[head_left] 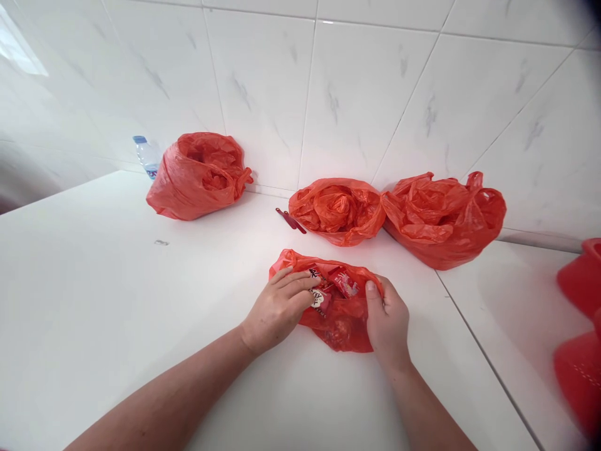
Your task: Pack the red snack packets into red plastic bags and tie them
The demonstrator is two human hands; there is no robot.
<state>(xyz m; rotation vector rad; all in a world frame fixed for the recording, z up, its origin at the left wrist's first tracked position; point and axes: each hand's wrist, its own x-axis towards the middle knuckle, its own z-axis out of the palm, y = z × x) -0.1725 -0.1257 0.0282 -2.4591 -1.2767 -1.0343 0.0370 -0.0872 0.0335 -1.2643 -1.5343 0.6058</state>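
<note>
A small red plastic bag (345, 331) lies on the table in front of me with its mouth spread. Inside it are several small red packets, one with white print (346, 283) and one with a pale label (320, 299). My left hand (280, 307) reaches over the bag's left rim, fingers stretched out and apart, fingertips touching the packets. Whether it also pinches something is hard to see; its thumb is hidden. On the right rim, my right hand (389, 316) is closed, thumb on the inside and fingers outside, gripping the plastic.
Behind stand three more red plastic bags, at the left (192, 181), middle (335, 213) and right (446, 219), near the tiled wall (263, 81). A water bottle (147, 155), thin red strips (291, 220) and a scrap (161, 242) lie or stand around. Red containers (580, 369) occupy the right edge.
</note>
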